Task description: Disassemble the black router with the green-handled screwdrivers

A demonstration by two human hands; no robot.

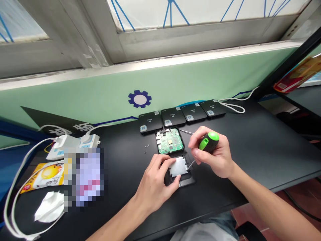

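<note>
My right hand [214, 154] is wrapped round a screwdriver [209, 141] with a green and black handle. Its shaft slants down to the left, and the tip meets the right edge of a silver metal plate [179, 167]. This plate lies in a black plastic cover [188, 180] on the table. From the left, my left hand [160, 177] grips the plate and cover, fingers at the upper left and thumb at the lower edge. Just behind is an open black case with a green circuit board [170, 140]. A thin metal rod [187, 132] lies beside it, partly behind my right hand.
Several closed black boxes [173, 117] stand in a row along the wall. Small screws [147, 146] lie left of the circuit board. Further left are a power strip [89, 143], a snack packet [46, 175], a crumpled tissue [50, 207] and white cables [10, 201].
</note>
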